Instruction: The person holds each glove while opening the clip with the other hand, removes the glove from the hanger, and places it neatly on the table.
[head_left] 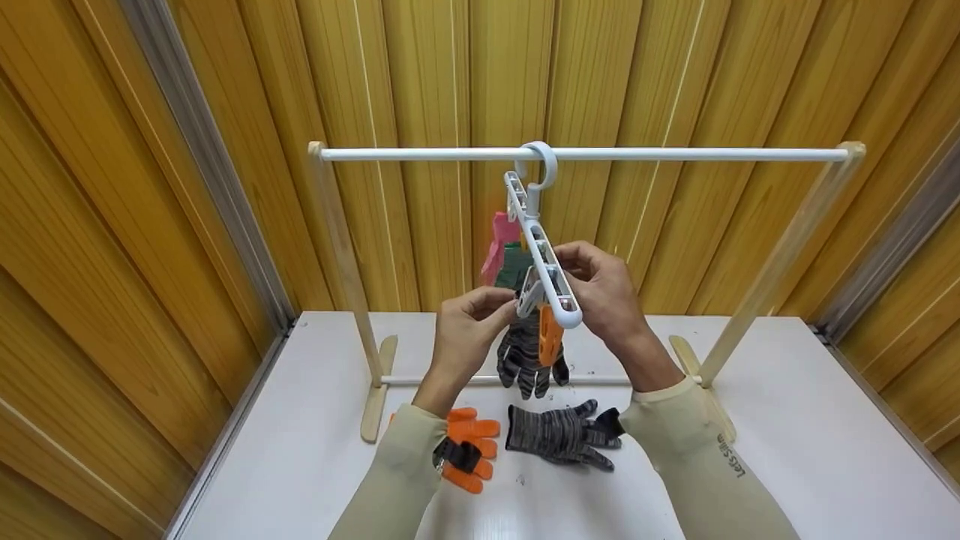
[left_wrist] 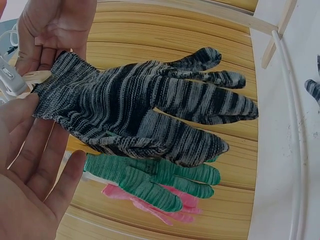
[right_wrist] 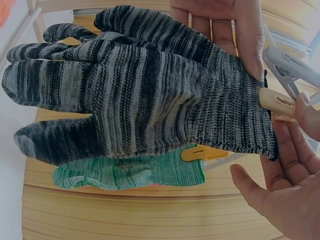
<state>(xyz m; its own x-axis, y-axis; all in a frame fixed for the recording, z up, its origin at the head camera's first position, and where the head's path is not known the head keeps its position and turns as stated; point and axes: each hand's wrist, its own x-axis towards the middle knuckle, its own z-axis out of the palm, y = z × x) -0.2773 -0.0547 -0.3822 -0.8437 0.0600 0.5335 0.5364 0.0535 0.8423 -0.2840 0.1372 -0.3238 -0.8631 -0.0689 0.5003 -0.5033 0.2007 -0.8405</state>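
A grey-and-black striped knit glove (left_wrist: 120,105) hangs fingers-down from a white clip hanger (head_left: 547,262). My left hand (head_left: 472,326) pinches the glove's cuff between thumb and fingers. On the cuff's other side, my right hand (head_left: 604,292) holds a pale clothespin (right_wrist: 277,104), its thumb on the handle end; the clip's tip overlaps the cuff edge. A grey clip (right_wrist: 287,67) sits just beside it. An orange clip (head_left: 551,334) shows at the hanger's near end. Behind hang a green glove (left_wrist: 150,175) and a pink glove (left_wrist: 170,205).
The hanger's hook loops over a white rail (head_left: 420,154) on a wooden-legged stand (head_left: 345,262). On the white table (head_left: 277,450) lie an orange glove (head_left: 472,435) and another grey-striped glove (head_left: 559,433). A wood-patterned wall (head_left: 420,82) rises behind.
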